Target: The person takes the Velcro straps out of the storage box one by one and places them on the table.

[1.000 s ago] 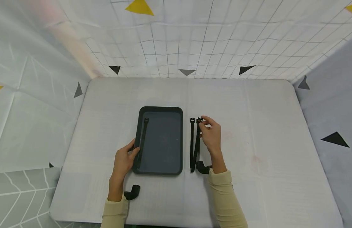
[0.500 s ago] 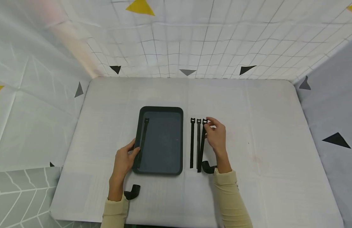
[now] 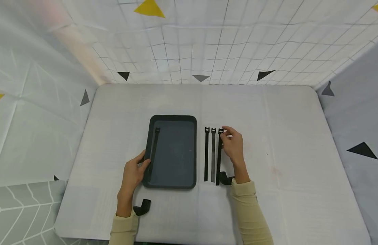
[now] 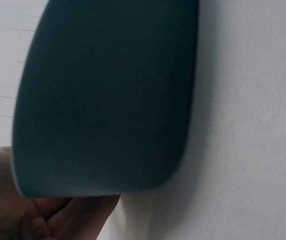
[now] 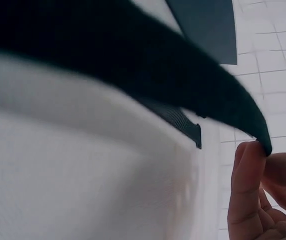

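At the left side of a dark grey tray (image 3: 173, 117), my left hand (image 3: 134, 173) grips the rim, thumb on top; the left wrist view shows its fingers (image 4: 85, 217) below the tray's wall (image 4: 103, 100). My right hand (image 3: 233, 144) pinches the slotted head of a black hook-and-loop cable tie (image 3: 219, 160) between thumb and fingertips. In the right wrist view this cable tie (image 5: 133, 60) arches up to the fingertips, over the white surface. Two more cable ties, one black (image 3: 206, 154) and one greyer (image 3: 213, 156), lie parallel between it and the tray.
Another black cable tie (image 3: 153, 153) lies inside the tray along its left wall. A white-covered table (image 3: 283, 136) carries everything, with white sheet walls (image 3: 189, 44) behind and at the sides. A black camera piece sits at each wrist (image 3: 142, 207).
My right hand has moved right with its cable tie, away from the middle one it overlapped, and the tie now hangs straighter alongside the others. The left hand and tray have stayed put.
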The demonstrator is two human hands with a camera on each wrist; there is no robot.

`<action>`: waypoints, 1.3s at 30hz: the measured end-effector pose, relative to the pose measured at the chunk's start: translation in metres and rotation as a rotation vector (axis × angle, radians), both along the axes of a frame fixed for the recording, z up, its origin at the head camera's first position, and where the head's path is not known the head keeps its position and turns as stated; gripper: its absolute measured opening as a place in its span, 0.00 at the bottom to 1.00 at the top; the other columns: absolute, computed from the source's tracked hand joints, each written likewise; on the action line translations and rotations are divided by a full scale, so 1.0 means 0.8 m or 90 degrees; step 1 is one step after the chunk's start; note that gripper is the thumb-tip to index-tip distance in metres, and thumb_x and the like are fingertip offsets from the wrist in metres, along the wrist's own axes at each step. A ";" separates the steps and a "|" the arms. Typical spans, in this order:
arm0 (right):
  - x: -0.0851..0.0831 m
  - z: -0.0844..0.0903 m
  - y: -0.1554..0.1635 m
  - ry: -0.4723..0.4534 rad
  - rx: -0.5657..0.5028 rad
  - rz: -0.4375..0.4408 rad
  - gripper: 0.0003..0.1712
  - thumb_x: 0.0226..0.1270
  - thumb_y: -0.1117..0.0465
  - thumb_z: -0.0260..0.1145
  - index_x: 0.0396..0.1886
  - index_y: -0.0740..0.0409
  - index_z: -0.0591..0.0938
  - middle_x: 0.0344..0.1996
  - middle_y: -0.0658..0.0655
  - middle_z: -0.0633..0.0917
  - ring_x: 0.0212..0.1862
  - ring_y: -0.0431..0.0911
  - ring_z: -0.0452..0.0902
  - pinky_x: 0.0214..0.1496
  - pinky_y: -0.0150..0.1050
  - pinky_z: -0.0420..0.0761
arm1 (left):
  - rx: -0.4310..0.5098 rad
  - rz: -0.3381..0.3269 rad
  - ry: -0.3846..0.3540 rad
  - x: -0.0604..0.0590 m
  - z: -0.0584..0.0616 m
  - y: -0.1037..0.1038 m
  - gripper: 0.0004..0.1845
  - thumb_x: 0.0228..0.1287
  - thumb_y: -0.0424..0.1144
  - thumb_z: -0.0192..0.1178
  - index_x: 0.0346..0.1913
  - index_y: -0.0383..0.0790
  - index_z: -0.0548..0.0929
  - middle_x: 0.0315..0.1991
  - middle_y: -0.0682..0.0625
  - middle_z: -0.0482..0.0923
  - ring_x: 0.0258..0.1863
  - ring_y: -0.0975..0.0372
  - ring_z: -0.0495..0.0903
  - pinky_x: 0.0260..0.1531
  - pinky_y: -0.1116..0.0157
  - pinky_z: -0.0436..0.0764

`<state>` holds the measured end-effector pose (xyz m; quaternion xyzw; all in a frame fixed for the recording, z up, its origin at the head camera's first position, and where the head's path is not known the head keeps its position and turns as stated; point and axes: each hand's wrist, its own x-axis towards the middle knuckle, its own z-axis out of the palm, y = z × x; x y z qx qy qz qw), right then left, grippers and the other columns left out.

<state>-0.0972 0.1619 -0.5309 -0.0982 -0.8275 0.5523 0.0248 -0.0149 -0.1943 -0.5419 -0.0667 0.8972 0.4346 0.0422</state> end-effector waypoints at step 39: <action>-0.024 -0.023 0.007 -0.031 0.161 0.005 0.17 0.68 0.68 0.63 0.55 0.66 0.82 0.37 0.64 0.85 0.38 0.56 0.81 0.38 0.49 0.77 | -0.001 -0.009 0.033 0.001 0.000 0.000 0.26 0.68 0.37 0.64 0.67 0.34 0.74 0.55 0.35 0.80 0.55 0.43 0.79 0.55 0.45 0.74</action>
